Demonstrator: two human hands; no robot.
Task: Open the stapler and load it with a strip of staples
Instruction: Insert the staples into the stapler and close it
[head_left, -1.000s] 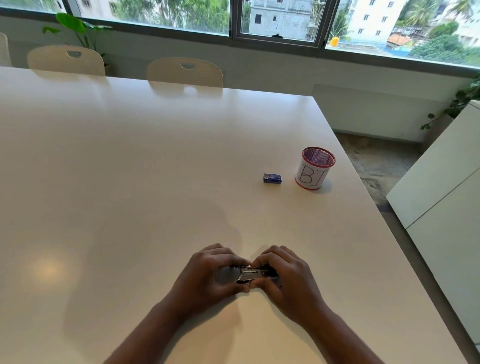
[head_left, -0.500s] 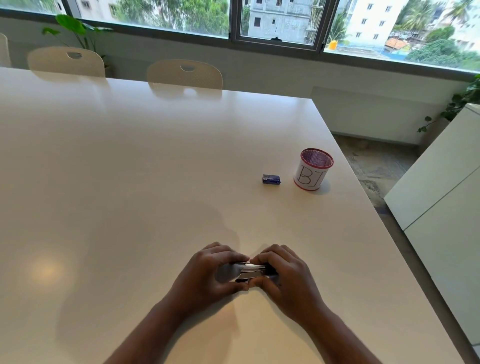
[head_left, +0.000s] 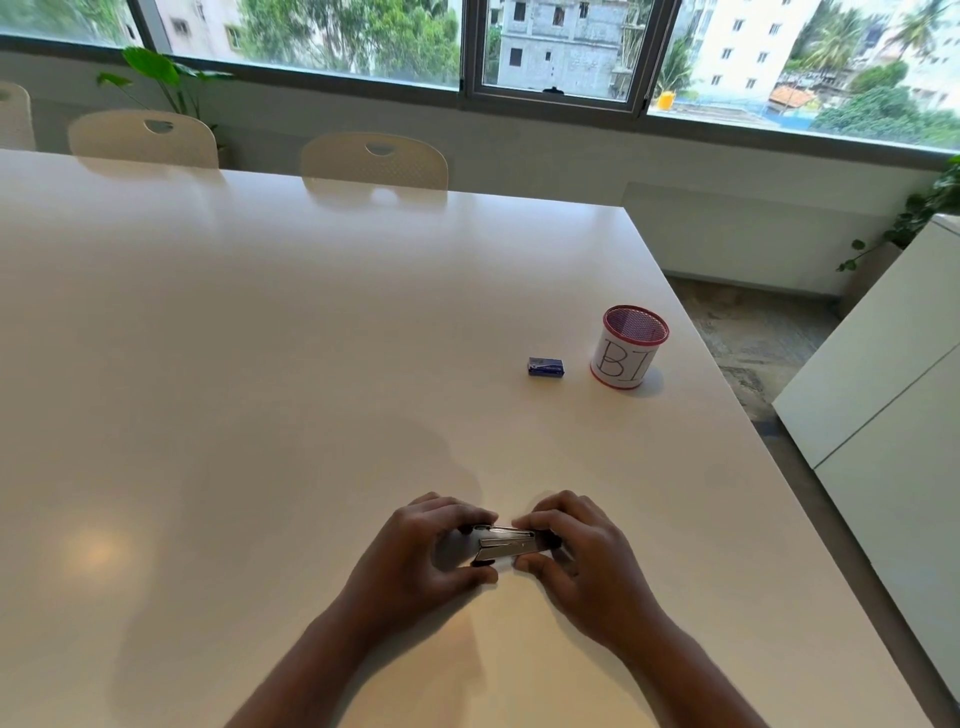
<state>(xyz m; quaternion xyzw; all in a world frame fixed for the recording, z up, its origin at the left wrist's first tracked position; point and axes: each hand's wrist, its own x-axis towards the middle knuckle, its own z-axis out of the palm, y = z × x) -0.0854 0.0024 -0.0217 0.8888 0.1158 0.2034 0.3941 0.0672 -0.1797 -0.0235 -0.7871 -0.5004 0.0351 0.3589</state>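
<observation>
Both hands grip a small metal stapler (head_left: 506, 545) low over the white table (head_left: 260, 364). The left hand (head_left: 421, 558) curls its fingers round one end and the right hand (head_left: 582, 556) pinches the other; thumbs sit on the near side. Well beyond the fingertips lies a small blue staple box (head_left: 546, 366), with a red mesh cup (head_left: 628, 346) just right of it. Nothing stands between.

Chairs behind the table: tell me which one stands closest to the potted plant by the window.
The left chair: the leafy potted plant rises right behind its back. The middle chair stands well to the plant's right, under the window frame.
</observation>
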